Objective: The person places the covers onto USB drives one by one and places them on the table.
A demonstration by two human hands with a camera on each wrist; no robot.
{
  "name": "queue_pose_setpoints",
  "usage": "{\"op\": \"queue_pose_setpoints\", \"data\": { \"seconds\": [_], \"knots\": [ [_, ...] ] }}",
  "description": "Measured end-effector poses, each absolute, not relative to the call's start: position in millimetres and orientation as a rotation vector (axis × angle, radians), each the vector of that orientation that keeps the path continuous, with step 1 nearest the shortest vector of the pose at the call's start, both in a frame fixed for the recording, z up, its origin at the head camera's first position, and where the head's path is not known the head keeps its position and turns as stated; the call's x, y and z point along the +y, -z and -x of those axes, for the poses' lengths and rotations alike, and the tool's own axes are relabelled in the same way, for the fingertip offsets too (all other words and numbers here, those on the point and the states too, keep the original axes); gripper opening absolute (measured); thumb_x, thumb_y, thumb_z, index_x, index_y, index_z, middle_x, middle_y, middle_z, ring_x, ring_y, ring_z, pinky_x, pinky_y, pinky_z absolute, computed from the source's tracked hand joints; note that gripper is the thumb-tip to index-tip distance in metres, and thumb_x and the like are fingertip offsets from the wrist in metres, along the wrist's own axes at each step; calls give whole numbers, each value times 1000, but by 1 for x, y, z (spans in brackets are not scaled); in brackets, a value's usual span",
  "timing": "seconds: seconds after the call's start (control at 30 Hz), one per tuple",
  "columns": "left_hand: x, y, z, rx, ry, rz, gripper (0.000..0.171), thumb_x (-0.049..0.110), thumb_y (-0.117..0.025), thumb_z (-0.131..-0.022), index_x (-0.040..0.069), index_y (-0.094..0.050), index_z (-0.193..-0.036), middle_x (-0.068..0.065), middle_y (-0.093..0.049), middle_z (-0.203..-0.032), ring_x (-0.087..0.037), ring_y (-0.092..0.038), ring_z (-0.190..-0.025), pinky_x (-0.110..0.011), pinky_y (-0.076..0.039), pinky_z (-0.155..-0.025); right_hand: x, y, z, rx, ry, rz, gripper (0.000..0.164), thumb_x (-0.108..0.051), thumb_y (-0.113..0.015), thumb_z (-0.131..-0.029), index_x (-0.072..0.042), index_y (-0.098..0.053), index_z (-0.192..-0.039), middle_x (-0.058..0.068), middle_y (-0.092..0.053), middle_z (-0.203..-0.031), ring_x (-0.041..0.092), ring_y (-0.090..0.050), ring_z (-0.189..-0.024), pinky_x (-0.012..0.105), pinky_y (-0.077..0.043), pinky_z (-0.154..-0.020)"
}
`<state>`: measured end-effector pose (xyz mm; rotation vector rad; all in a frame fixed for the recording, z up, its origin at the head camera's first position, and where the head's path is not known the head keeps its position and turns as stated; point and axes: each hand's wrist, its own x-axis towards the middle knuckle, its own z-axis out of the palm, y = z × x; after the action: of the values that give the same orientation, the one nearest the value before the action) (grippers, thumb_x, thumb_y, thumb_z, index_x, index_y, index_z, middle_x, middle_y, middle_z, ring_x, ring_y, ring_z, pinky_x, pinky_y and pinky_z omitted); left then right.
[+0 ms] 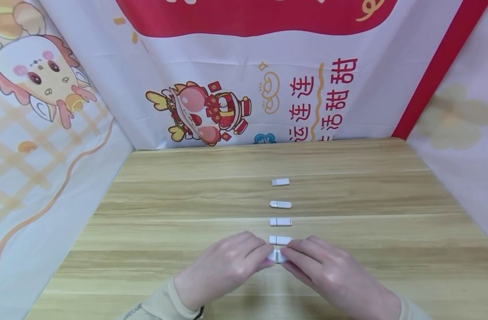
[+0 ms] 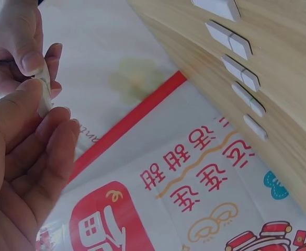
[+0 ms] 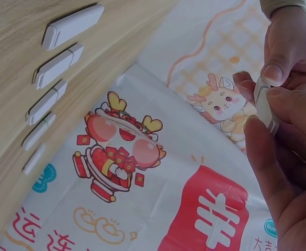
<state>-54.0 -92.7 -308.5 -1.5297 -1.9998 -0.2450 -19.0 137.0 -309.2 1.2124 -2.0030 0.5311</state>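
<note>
Between both hands is a white USB stick (image 1: 277,255) with a seam across its middle, held up off the table. My left hand (image 1: 232,260) pinches its left end between thumb and fingers. The other end is pinched by my right hand (image 1: 333,271). The right wrist view shows the same white stick (image 3: 264,104) from the side, its ends partly hidden by fingertips. Several similar white sticks lie in a row beyond the hands, among them a seamed one (image 1: 280,222) and a round-ended one (image 1: 280,204).
A wood-grain table (image 1: 168,195) lies under the hands. The farthest, plainer white stick (image 1: 280,182) is toward the back. A printed white cloth (image 1: 228,58) with red shapes hangs behind the table, and patterned cloth (image 1: 88,178) lines the left side.
</note>
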Motion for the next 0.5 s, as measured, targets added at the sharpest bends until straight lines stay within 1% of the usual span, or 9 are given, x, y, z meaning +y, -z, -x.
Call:
{"op": "queue_pose_setpoints", "data": {
  "seconds": [0.07, 0.17, 0.27, 0.37, 0.5],
  "knots": [
    [-93, 308, 54, -1993, 270, 1547, 23, 21, -54, -104, 3, -68, -102, 1, -65, -90, -9, -61, -80, -15, -52, -77, 137, 309, 19, -1995, -533, -1212, 35, -22, -44, -108, -3, -72, -99, 2, -67, -95, 15, -63, -78, 23, -55, -69],
    [-92, 308, 55, -1981, 315, 1557, 17, 19, -66, -97, 3, -69, -101, 1, -66, -90, -9, -62, -79, -13, -51, -77, 138, 309, 20, -1984, -529, -1222, 34, -21, -44, -108, -2, -72, -100, 3, -67, -96, 15, -63, -78, 23, -55, -69],
    [-91, 307, 56, -1969, 337, 1575, 17, 17, -74, -91, 4, -70, -100, 1, -67, -89, -9, -63, -79, -13, -51, -78, 139, 310, 20, -1969, -507, -1245, 34, -18, -44, -108, -1, -72, -101, 4, -67, -97, 16, -63, -78, 23, -54, -69],
    [-90, 306, 57, -1933, 285, 1597, 12, 15, -64, -98, 5, -70, -100, 2, -66, -87, -9, -62, -78, -14, -52, -77, 141, 311, 21, -1940, -446, -1298, 33, -14, -43, -107, 0, -72, -100, 5, -65, -94, 16, -61, -77, 22, -54, -67],
    [-88, 306, 57, -1853, 163, 1601, 25, 14, -47, -106, 4, -69, -101, 2, -65, -87, -9, -61, -78, -16, -52, -75, 145, 310, 22, -1905, -383, -1364, 32, -8, -41, -107, 1, -71, -102, 6, -63, -90, 16, -60, -77, 22, -53, -64]
  ]
}}
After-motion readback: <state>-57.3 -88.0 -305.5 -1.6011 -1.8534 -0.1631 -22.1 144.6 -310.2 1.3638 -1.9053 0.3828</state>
